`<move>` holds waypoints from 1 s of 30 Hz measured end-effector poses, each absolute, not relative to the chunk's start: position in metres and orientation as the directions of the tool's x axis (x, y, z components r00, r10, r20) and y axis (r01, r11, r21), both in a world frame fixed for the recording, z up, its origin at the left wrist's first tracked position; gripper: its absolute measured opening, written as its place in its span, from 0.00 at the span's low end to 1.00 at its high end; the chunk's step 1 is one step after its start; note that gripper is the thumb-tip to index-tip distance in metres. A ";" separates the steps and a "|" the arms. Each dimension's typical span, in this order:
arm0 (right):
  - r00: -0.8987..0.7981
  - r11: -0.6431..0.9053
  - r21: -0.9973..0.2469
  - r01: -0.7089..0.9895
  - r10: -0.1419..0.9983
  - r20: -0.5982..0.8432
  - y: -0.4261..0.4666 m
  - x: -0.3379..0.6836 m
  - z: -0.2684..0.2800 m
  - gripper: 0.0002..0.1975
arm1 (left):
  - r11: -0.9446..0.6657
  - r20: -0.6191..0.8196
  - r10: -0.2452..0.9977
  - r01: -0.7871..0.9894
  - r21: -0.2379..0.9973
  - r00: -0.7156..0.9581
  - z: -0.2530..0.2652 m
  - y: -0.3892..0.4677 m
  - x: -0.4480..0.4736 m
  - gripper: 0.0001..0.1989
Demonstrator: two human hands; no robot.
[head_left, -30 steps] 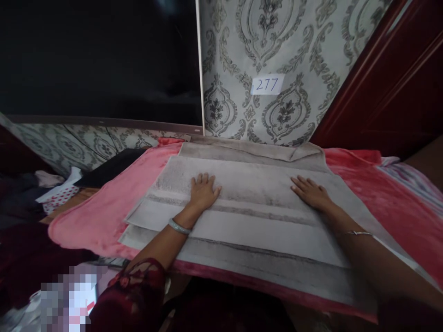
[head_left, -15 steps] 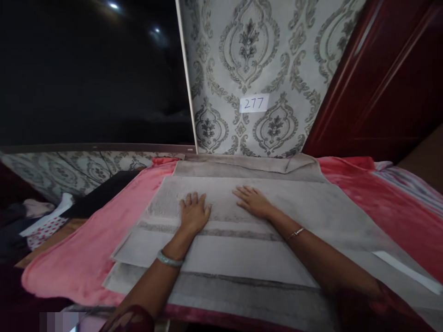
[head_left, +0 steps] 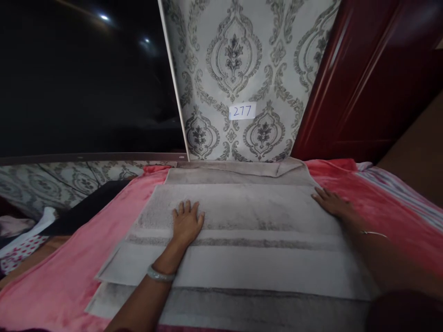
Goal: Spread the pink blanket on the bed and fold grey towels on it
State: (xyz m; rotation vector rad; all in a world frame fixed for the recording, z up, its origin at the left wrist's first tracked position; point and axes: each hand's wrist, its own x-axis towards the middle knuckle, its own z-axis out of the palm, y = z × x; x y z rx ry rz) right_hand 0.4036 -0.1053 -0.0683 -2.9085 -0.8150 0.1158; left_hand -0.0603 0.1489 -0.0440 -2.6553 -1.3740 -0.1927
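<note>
A grey towel [head_left: 242, 267] with a darker band across it lies spread in layers. Its far edge is bunched into a fold against the wall, and a lower layer sticks out at the near side. My left hand [head_left: 187, 223] rests flat on the left part of the upper layer, fingers spread, a pale bangle on the wrist. At the right edge of the towel, my right hand [head_left: 330, 203] lies palm down with its fingers stretched out. Neither hand grips anything.
Under the towel lies a pink-red blanket [head_left: 114, 221]. A large black screen [head_left: 86, 78] stands at the left, a dark red wooden panel [head_left: 346, 83] at the right. A paper label [head_left: 242, 111] reading 277 is on the patterned wall. Striped cloth [head_left: 398, 189] lies far right.
My right hand has slid rightward from the towel's middle to its right edge. My left hand stays in nearly the same place on the towel. The view has shifted slightly.
</note>
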 end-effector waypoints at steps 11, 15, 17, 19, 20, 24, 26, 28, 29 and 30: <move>0.486 -0.478 -0.097 0.873 0.869 0.089 -0.031 0.258 -0.061 0.30 | -0.589 0.211 0.787 0.808 -0.025 0.580 -0.048 0.148 -0.061 0.28; 0.206 -0.197 -0.078 0.977 0.971 0.122 -0.007 0.200 -0.077 0.30 | -0.717 0.184 0.691 0.695 0.056 0.699 -0.043 0.140 -0.062 0.26; 0.183 -0.175 -0.070 0.982 0.972 0.146 -0.007 0.191 -0.085 0.30 | -0.827 0.146 0.562 0.554 0.095 0.814 -0.042 0.134 -0.056 0.27; 0.177 -0.168 -0.069 0.983 0.970 0.168 -0.009 0.192 -0.091 0.30 | -0.913 0.094 0.401 0.388 0.129 0.911 -0.042 0.131 -0.044 0.30; 0.172 -0.162 -0.070 0.984 0.970 0.175 -0.010 0.195 -0.093 0.30 | -0.937 0.067 0.331 0.320 0.143 0.941 -0.043 0.131 -0.036 0.31; 0.166 -0.155 -0.075 0.985 0.967 0.190 -0.010 0.203 -0.100 0.32 | -0.966 -0.016 0.207 0.207 0.154 0.978 -0.047 0.150 -0.007 0.34; 0.167 -0.155 -0.077 0.985 0.967 0.194 -0.010 0.204 -0.103 0.33 | -0.961 -0.034 0.234 0.237 0.140 0.972 -0.049 0.171 -0.002 0.33; 0.161 -0.147 -0.085 0.986 0.967 0.199 -0.011 0.204 -0.105 0.34 | -0.934 -0.043 0.332 0.335 0.124 0.942 -0.048 0.196 -0.006 0.33; 0.158 -0.142 -0.091 0.986 0.966 0.204 -0.012 0.204 -0.106 0.34 | -0.911 -0.048 0.392 0.394 0.117 0.919 -0.047 0.210 -0.011 0.33; 0.156 -0.138 -0.097 0.986 0.965 0.211 -0.012 0.205 -0.107 0.34 | -0.886 -0.056 0.447 0.451 0.110 0.893 -0.045 0.224 -0.019 0.33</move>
